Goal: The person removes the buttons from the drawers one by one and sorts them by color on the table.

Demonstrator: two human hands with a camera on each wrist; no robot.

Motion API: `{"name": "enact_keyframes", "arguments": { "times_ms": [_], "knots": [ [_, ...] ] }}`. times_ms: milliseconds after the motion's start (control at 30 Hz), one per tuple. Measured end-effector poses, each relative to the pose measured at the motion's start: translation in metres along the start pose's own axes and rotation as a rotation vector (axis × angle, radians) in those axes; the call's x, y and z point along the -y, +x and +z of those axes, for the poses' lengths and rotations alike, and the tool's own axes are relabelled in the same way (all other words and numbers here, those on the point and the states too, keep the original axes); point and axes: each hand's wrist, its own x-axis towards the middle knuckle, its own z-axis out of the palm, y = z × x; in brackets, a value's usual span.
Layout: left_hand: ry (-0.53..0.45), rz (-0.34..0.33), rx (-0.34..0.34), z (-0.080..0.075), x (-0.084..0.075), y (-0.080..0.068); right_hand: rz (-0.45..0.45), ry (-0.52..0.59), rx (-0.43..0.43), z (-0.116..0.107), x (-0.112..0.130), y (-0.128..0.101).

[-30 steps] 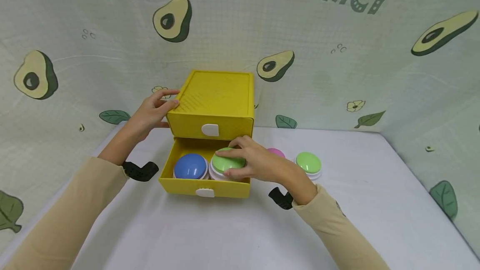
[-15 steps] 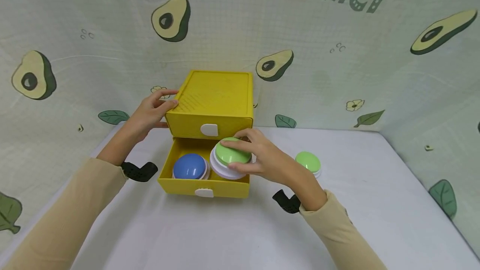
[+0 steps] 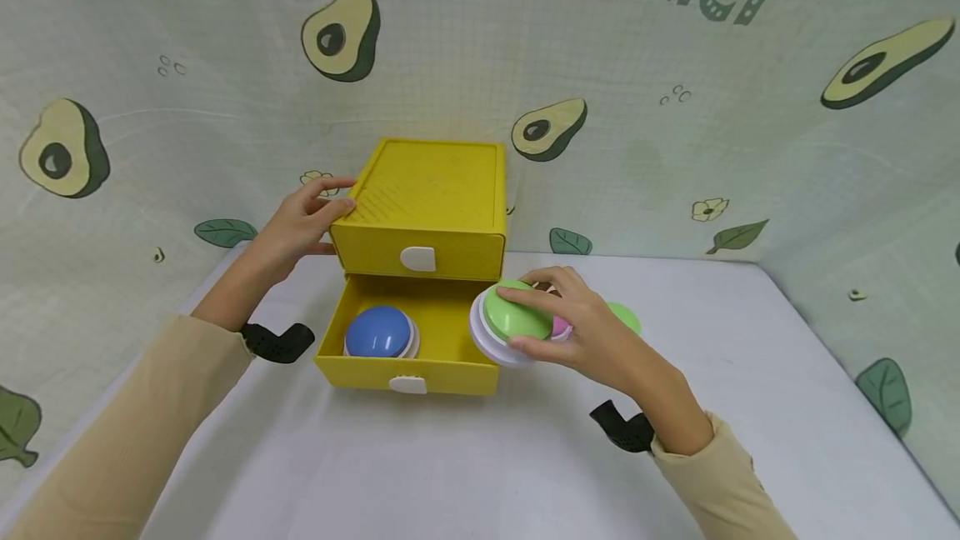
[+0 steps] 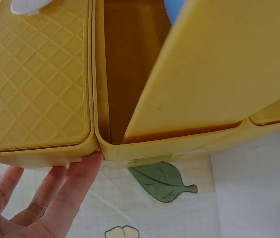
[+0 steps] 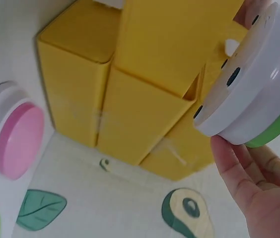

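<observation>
My right hand [image 3: 592, 327] grips a push-button buzzer with a green dome [image 3: 517, 315] and white base, just right of the pulled-out drawer [image 3: 450, 377]. In the right wrist view the held buzzer [image 5: 249, 89] is tilted, dark round feet showing underneath. My left hand [image 3: 296, 227] rests against the left side of the yellow drawer unit [image 3: 435, 186]; in the left wrist view its extended fingers [image 4: 75, 188] touch the casing. A blue buzzer [image 3: 378, 332] sits in the left part of the open drawer.
On the white table, right of the drawer unit, stand a pink buzzer [image 5: 23, 141] and another green buzzer [image 3: 625, 317], both partly hidden in the head view by the right hand. An avocado-print cloth [image 3: 450, 40] hangs behind.
The green buzzer has been lifted out of the drawer and carried right by my right hand. My left hand stays on the drawer unit's side.
</observation>
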Motion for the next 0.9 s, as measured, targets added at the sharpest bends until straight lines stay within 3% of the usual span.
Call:
{"name": "enact_keyframes", "arguments": {
  "times_ms": [533, 900],
  "knots": [
    [0.016, 0.009, -0.014, -0.002, 0.0, -0.001, 0.032, -0.137, -0.112, -0.001, -0.04, -0.064],
    [0.015, -0.002, -0.013, 0.0, -0.001, 0.0, 0.107, -0.196, -0.084, 0.006, -0.059, -0.095]
  ]
}}
